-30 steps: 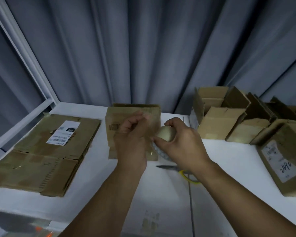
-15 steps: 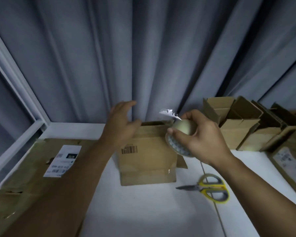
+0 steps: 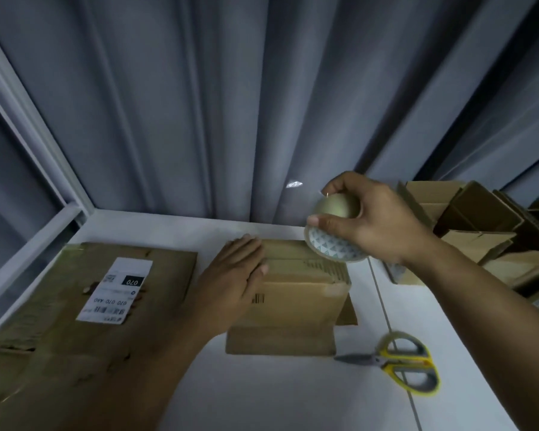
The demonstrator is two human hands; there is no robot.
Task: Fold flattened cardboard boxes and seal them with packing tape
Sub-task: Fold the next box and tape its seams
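Cardboard lies flattened in a stack (image 3: 59, 353) at your far left on the white table (image 3: 277, 396), a white shipping label (image 3: 115, 290) facing up on it. Next, your left hand (image 3: 231, 284) rests with fingers straight and together, flat on top of the small upright box (image 3: 299, 309) at mid-table. Over the box's back right corner, your right hand (image 3: 377, 225) grips the packing tape roll (image 3: 333, 247), fingers curled round it. Yellow-handled scissors (image 3: 399, 363) lie near the box's front right; more folded boxes (image 3: 479, 241) crowd the far right.

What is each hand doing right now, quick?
Left hand: open, flat on the cardboard box.
Right hand: holding the packing tape roll.
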